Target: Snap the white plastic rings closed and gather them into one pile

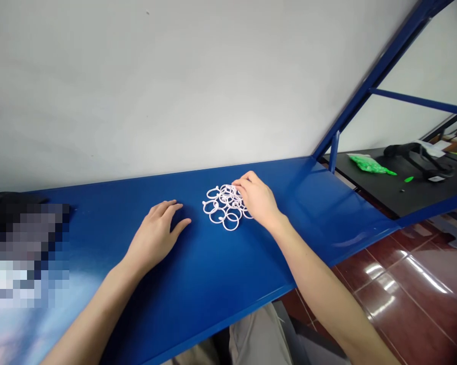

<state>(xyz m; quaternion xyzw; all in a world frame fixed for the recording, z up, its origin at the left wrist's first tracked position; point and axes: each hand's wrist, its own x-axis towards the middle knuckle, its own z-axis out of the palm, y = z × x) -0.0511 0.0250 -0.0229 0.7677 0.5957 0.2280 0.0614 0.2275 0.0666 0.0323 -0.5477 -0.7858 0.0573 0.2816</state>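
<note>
A small heap of several white plastic rings [223, 207] lies on the blue metal shelf [308, 203] close to the white wall. My right hand [257, 199] rests on the right side of the heap, fingers curled over the rings and touching them. Whether it grips one is hidden. My left hand [156, 234] lies flat on the shelf a short way left of the rings, palm down, fingers loosely stretched, holding nothing.
A blurred-out patch [23, 253] covers the shelf's left end. A blue frame post [380, 66] rises at the right. Beyond it a black table [368, 187] carries a green bag [367, 163] and dark gear. Red floor tiles [403, 284] lie below right.
</note>
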